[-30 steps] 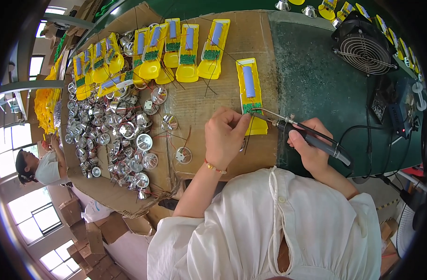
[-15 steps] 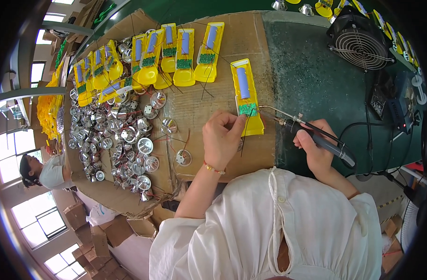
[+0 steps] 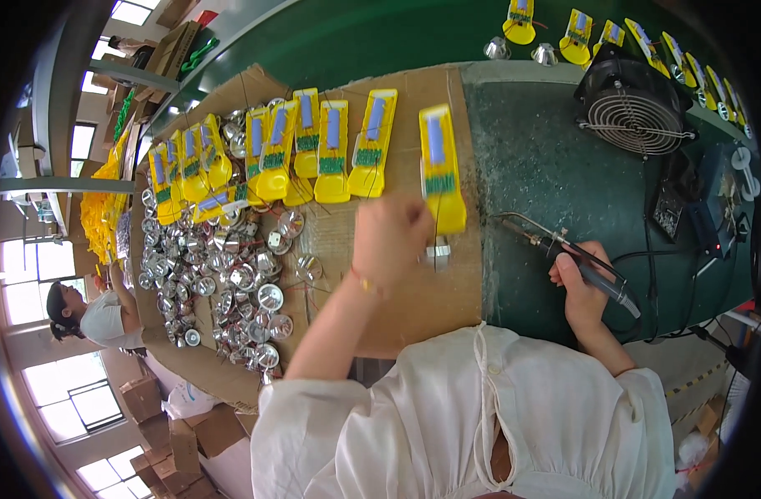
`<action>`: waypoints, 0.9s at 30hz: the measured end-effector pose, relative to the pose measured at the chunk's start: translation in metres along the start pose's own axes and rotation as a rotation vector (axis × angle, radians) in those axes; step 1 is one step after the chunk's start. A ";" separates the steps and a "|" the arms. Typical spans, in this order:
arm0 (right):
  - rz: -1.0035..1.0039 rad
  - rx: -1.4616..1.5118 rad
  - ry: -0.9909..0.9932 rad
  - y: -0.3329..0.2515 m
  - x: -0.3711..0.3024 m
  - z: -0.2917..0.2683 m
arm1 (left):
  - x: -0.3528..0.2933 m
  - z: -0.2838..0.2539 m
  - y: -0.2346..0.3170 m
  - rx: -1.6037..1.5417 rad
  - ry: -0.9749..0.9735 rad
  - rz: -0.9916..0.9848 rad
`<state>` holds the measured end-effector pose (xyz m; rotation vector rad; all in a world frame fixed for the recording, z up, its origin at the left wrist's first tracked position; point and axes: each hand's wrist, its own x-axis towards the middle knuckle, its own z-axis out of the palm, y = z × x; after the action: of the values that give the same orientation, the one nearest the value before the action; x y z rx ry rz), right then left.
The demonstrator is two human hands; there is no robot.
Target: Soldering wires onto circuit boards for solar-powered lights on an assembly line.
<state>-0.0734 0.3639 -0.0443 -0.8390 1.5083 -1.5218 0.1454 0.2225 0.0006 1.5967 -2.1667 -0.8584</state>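
On the cardboard, her left hand (image 3: 390, 241) pinches a yellow casing (image 3: 441, 169) at twelve o'clock; right hand (image 3: 582, 287) grips a soldering iron (image 3: 576, 259).

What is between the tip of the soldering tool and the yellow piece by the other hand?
Nothing visible: only bare green mat and cardboard edge lie between the soldering iron in the right hand and the yellow piece.
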 end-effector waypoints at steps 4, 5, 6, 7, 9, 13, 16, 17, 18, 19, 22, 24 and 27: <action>0.022 0.047 -0.014 -0.003 0.002 0.004 | 0.120 -0.024 0.013 0.217 0.137 0.089; 0.039 0.046 -0.011 0.000 0.001 0.003 | 0.147 -0.029 0.011 0.157 0.118 0.025; 0.032 0.050 -0.019 0.000 0.000 0.005 | 0.169 -0.033 0.002 0.220 0.218 0.050; 0.042 0.046 -0.009 -0.001 -0.001 0.004 | 0.181 -0.035 -0.003 0.279 0.310 0.080; 0.041 -0.019 0.015 -0.002 -0.001 0.000 | 0.176 -0.047 0.002 0.378 0.222 0.158; 0.073 0.059 0.029 0.003 0.003 -0.004 | 0.128 -0.033 -0.018 0.698 -0.112 0.124; 0.064 0.014 -0.005 0.004 0.009 0.002 | 0.081 -0.014 -0.012 0.665 -0.058 0.151; 0.064 0.013 0.029 0.007 0.009 0.000 | 0.068 -0.005 -0.001 0.594 -0.080 0.132; 0.068 0.014 0.051 0.008 0.008 -0.001 | 0.051 0.002 0.008 0.527 -0.097 0.100; 0.057 -0.026 0.057 0.005 0.006 -0.002 | 0.030 0.006 0.014 0.482 -0.065 0.089; -0.038 0.020 0.045 0.004 0.004 -0.003 | -0.021 0.012 0.011 0.292 0.323 0.269; -0.056 0.034 0.043 0.005 0.003 -0.002 | -0.050 0.002 -0.003 0.211 0.506 0.301; -0.073 0.027 0.056 0.008 -0.001 0.000 | -0.089 -0.033 -0.036 0.281 0.643 0.083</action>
<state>-0.0719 0.3653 -0.0516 -0.8504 1.5087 -1.6274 0.2203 0.2895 0.0119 1.5998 -1.9041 0.0128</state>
